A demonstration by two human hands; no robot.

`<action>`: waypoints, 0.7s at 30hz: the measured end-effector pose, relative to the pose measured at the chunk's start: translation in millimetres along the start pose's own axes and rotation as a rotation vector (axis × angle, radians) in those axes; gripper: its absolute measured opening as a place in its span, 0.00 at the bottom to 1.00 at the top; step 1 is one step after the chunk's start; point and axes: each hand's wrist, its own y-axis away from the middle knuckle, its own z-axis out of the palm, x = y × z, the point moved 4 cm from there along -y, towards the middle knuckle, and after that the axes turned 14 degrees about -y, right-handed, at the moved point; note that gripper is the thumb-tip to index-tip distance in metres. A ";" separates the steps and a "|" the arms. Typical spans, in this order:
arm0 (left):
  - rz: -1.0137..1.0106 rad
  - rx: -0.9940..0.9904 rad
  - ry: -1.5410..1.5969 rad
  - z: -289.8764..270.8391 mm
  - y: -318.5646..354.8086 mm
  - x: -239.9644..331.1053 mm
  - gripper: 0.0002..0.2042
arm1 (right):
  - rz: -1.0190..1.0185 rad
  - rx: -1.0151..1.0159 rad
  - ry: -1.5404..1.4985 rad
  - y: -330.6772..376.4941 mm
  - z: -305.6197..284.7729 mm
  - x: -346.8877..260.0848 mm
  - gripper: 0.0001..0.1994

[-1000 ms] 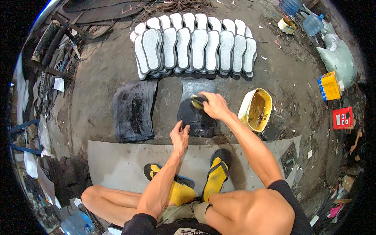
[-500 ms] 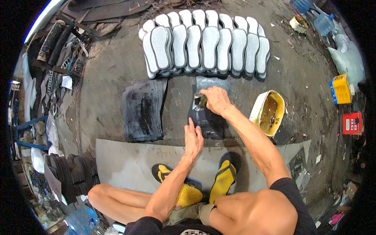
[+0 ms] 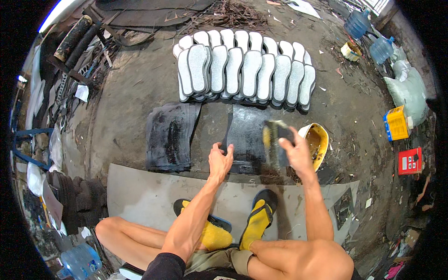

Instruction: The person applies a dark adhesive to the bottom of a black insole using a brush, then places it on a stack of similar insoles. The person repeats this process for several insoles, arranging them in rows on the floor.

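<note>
My right hand (image 3: 298,154) grips a wide, dark brush (image 3: 276,140) with pale, wet-looking bristles, partly blurred by motion. It is raised beside the right edge of a stack of black rubber sheets (image 3: 249,126), whose top is shiny and smeared. At the stack's lower left edge is my left hand (image 3: 220,163), its thumb and forefinger apart; whether the fingertips touch the sheet cannot be made out. Just right of the brush stands a yellowed white tub (image 3: 322,163) holding brown glue-like liquid, partly hidden by my right hand.
Beyond the sheets stand rows of stacked white-topped sandal soles (image 3: 249,72). Another pile of black sheets (image 3: 170,135) lies at left. A grey mat (image 3: 140,191) is under my sandalled feet. To the right are a yellow can (image 3: 396,123), a red box (image 3: 409,161) and water jugs (image 3: 357,23).
My right hand has lifted the brush off the black sheet and swung it right, toward the tub. My left hand has shifted slightly left, to the sheet's edge. The whole view has shifted.
</note>
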 end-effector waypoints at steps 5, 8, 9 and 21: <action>0.031 0.249 -0.413 23.5 19.6 33.9 0.37 | -0.109 0.091 -0.364 18.3 -43.2 -33.9 0.22; 0.036 0.150 -0.178 30.5 16.0 40.5 0.31 | -0.058 0.157 -0.345 27.2 -41.6 -23.5 0.23; 0.121 0.178 -0.145 26.1 19.0 44.7 0.26 | -0.027 0.160 -0.334 30.0 -40.7 -18.4 0.23; 0.137 0.400 0.366 -212.7 -5.7 -92.2 0.20 | -0.061 0.088 -0.312 30.7 -19.9 -12.5 0.17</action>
